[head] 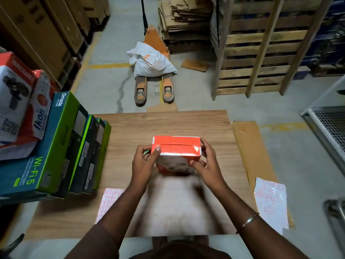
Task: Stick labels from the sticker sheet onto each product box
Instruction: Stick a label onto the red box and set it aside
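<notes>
An orange product box [176, 146] is held just above the middle of a wooden table [168, 122], its orange flap side facing up and a white printed face turned toward the person. The left hand [143, 161] grips the box's left end, thumb curled over the top edge. The right hand [207, 161] grips the right end, fingers wrapped behind and thumb on the near face; a thin bangle [247, 222] circles that wrist. A sticker sheet [108, 202] with red-edged labels lies on the table near the left forearm. A second, mostly peeled sheet [270, 200] lies at the right, on flat cardboard [248, 146]. Green and teal Wi-Fi boxes [54, 146] stand in a row at the table's left, red and white boxes [20, 101] stacked on them. Beyond, a pallet jack [155, 85] carries a white sack [151, 61]
</notes>
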The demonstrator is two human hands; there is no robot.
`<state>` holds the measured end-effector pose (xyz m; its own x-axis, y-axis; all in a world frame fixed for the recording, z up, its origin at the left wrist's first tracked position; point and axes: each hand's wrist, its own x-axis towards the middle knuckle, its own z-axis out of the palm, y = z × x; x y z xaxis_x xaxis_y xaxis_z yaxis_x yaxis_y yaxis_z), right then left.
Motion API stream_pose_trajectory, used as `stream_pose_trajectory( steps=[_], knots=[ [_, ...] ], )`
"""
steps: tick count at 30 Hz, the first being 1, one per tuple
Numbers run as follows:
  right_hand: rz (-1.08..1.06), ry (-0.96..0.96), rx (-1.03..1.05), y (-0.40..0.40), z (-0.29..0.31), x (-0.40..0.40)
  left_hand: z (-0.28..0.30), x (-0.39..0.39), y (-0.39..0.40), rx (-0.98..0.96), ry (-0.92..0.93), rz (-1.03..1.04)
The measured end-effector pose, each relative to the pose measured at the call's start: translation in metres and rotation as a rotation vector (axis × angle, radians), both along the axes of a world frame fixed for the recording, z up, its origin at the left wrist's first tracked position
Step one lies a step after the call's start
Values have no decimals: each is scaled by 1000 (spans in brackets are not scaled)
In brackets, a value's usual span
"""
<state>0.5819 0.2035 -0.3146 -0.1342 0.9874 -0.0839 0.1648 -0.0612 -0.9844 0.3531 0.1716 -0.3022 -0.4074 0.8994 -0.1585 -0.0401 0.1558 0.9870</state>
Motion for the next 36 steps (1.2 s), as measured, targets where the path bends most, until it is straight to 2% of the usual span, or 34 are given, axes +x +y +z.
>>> stream_pose_trajectory(
  steps=[6,11,18,22,29,32,36],
  knots=[
    [77,5,34,1,9,4,4,1,-3,15,28,-8],
    [49,-19,-29,3,10,5,13,-1,-6,-20,36,-110],
    [37,29,-73,5,11,1,27,4,-12,-83,-73,-103],
    [-22,47,-71,-11,10,3,18,7,-16,-111,-170,-54],
    [-35,-13,-190,-26,-23,16,-27,22,-33,-241,-201,-16],
    [1,-23,-242,-37,-37,25,-41,26,-40,-321,-156,-79],
    [72,-87,-298,-49,-69,36,-59,31,-51,-456,2,-154]
  ],
)
